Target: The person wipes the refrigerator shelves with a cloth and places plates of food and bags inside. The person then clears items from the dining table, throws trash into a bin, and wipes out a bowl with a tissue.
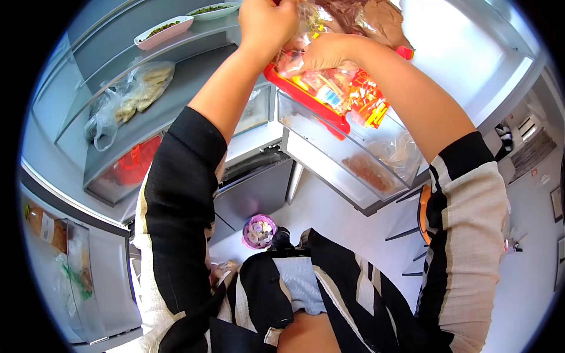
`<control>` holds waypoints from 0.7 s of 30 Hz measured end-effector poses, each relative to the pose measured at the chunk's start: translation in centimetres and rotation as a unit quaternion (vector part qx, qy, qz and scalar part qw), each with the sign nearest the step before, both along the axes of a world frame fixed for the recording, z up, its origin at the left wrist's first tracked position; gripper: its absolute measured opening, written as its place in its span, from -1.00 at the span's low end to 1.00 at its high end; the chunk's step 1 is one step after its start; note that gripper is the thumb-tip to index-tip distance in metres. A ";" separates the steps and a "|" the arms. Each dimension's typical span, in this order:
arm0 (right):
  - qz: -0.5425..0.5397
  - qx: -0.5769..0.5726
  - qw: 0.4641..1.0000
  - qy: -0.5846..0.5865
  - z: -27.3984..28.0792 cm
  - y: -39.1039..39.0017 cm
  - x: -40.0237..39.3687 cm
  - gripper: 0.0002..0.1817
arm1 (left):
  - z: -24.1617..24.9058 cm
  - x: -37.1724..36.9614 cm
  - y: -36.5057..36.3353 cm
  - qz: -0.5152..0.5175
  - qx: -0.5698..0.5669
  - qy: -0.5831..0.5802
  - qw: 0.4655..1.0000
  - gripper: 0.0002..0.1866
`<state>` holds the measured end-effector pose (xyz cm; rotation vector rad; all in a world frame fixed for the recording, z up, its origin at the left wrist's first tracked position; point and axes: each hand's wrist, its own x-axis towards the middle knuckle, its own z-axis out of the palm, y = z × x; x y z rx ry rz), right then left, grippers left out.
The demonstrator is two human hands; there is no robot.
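My left hand (268, 26) is at the top edge of the view, its fingers closed and partly cut off by the frame. It touches crinkled clear plastic. My right hand (329, 53) is beside it, fingers bent round a clear plastic bag (307, 23) over the fridge door shelf. Below that hand, a red and yellow food packet (347, 94) with a pale label stands in the door shelf (329, 126). Brown crumpled bags (371, 20) are behind the hands. What lies inside the clear plastic is hard to make out.
On the left, fridge shelves hold two dishes of green food, including a pink dish (163, 32), and a knotted plastic bag (132, 97). A red bag (138, 162) sits in a lower drawer. A purple basket (259, 231) stands on the floor, with an orange chair (424, 215) at right.
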<state>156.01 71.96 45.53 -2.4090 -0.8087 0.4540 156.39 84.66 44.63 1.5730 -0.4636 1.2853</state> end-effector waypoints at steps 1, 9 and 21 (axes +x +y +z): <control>-0.003 -0.022 1.000 -0.011 -0.2 -0.5 0.6 -0.53 | -0.2 0.0 0.0 0.031 0.036 0.005 0.999 -0.93; 0.009 -0.029 0.999 0.022 -1.1 -1.8 0.3 -0.46 | 1.2 -1.6 -0.1 -0.033 0.137 0.118 0.983 -0.89; 0.071 0.002 0.991 -0.110 -4.0 -4.3 0.9 -0.45 | -13.4 -3.9 1.1 -0.315 -0.069 0.216 0.922 -0.50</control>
